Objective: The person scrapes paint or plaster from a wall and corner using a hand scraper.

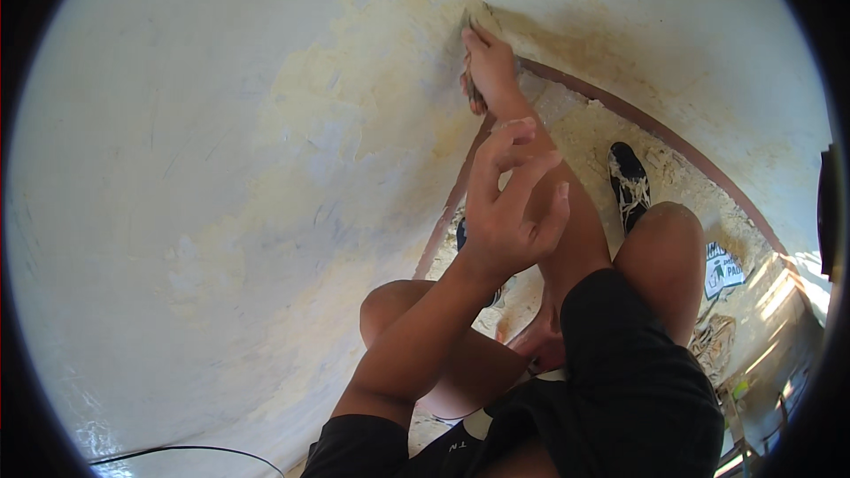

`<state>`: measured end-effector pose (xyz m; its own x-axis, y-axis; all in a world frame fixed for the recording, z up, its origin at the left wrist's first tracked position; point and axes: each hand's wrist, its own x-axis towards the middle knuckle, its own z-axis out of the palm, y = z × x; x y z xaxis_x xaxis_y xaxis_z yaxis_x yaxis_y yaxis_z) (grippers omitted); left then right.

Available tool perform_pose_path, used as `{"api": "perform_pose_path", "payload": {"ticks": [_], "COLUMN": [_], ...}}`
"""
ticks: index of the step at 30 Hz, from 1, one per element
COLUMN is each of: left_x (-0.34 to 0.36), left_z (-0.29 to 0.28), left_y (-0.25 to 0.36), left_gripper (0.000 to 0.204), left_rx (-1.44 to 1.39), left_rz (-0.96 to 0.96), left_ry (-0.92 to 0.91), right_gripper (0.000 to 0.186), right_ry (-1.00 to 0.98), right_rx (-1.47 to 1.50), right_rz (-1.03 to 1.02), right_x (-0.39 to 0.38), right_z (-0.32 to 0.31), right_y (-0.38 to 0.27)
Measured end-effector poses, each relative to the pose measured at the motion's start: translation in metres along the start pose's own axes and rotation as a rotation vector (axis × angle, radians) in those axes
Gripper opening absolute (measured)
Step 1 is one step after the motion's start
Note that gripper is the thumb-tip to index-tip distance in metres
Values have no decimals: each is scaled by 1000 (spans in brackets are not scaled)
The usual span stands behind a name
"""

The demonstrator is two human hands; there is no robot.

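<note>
Rising on the left, a patchy yellow-and-white wall (221, 168) meets a second wall (655, 18) above a floor (677, 177) strewn with pale debris and edged by a brown band (615, 104). A person's left hand (513, 208) hangs with fingers half-curled, parted and empty; those of the right hand (492, 64) wrap around a slim dark tool (473, 88) at the patchy wall, beside the corner (485, 5).

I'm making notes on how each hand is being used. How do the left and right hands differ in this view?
The left hand is half open and appears empty, while the right hand is closed around a mostly hidden tool.
The left hand is raised in front of the right forearm; the right hand reaches farther, close to the wall corner.
The left hand looks larger in the picture than the right hand.
Both are bare.
</note>
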<state>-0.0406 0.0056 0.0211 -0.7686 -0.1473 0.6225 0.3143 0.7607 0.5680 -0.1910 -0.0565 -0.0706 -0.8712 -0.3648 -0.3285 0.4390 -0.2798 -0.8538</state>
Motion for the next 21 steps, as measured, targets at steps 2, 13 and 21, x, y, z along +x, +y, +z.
{"api": "perform_pose_path", "payload": {"ticks": [2, 13, 21], "left_x": [4, -1, 3], "left_z": [2, 1, 11], "left_y": [-2, -2, 1], "left_gripper": [30, 29, 28], "left_rx": [-4, 8, -31], "left_rz": [37, -9, -9], "left_ry": [38, 5, -20], "right_gripper": [37, 34, 32], "right_ry": [-30, -54, -67], "right_rx": [48, 23, 40], "right_rz": [9, 21, -6], "right_x": [8, -3, 8], "right_z": [-2, -2, -5], "right_y": [-13, -4, -7]}}
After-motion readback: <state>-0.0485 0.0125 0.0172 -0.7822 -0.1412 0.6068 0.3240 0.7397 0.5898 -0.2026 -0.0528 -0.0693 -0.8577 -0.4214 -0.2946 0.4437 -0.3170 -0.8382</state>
